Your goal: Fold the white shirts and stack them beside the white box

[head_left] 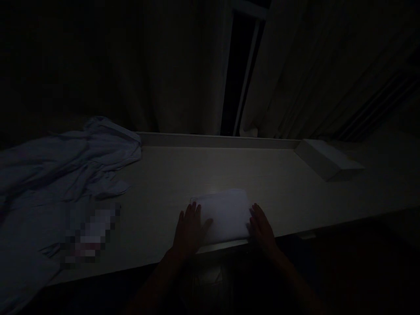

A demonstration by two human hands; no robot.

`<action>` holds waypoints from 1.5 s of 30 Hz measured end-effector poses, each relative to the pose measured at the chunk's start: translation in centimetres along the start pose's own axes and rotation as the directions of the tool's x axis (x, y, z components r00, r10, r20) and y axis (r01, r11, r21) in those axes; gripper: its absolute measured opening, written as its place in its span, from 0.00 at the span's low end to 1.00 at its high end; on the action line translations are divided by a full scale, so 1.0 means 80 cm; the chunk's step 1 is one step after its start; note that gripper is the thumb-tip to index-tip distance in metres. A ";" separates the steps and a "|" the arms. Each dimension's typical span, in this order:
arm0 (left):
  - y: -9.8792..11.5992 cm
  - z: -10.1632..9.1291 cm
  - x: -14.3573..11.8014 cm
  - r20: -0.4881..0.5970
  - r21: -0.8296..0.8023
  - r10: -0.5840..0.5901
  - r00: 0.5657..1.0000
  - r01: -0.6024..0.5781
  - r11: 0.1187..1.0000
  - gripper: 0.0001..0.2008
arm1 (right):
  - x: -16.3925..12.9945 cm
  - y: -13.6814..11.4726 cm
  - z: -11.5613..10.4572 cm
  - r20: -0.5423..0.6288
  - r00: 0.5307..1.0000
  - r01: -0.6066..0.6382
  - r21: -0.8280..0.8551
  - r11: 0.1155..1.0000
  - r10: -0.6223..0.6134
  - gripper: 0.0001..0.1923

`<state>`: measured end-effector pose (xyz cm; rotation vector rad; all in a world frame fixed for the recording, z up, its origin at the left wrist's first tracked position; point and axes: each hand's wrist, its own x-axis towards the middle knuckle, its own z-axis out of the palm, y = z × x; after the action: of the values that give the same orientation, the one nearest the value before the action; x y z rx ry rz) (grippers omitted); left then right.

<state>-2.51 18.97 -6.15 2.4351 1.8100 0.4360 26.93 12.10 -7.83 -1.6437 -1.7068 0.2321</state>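
Dim room, pale table (295, 183) before curtains | folded white cloth (226, 214) lies at the near edge, centre | my left hand (190, 229) lies flat on its left end, fingers spread, gripping nothing | right hand (260, 227) open against its right edge | I judge even palm pressure keeps the fold square | crumpled sheet (65, 162) far left, box (328, 159) far right.

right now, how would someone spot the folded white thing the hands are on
Start at the long pale table under the curtains and follow its near edge to the middle. There a small, neatly folded white cloth lies flat, with the left hand on its left side and the right hand at its right edge. Unlike the crumpled pale-blue fabric heap at the left, it is compact and squared.
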 end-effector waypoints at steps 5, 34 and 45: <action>0.012 -0.033 0.035 -0.071 -0.003 0.119 0.990 -0.120 0.993 0.35 | -0.044 0.013 -0.021 -0.084 0.992 -0.088 0.117 0.989 0.098 0.27; -0.012 0.016 0.005 -0.009 -0.036 0.092 0.996 -0.093 0.995 0.34 | -0.032 -0.012 -0.027 -0.146 0.900 -0.375 0.219 0.901 0.410 0.20; -0.044 -0.016 0.041 0.048 -0.015 0.190 0.981 -0.190 0.982 0.36 | 0.022 -0.087 0.005 0.193 0.979 0.125 -0.280 0.952 -0.072 0.32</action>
<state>-5.22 22.99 -5.14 2.5989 1.5589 0.3932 21.39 12.76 -3.32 -1.7846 -2.0346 0.0859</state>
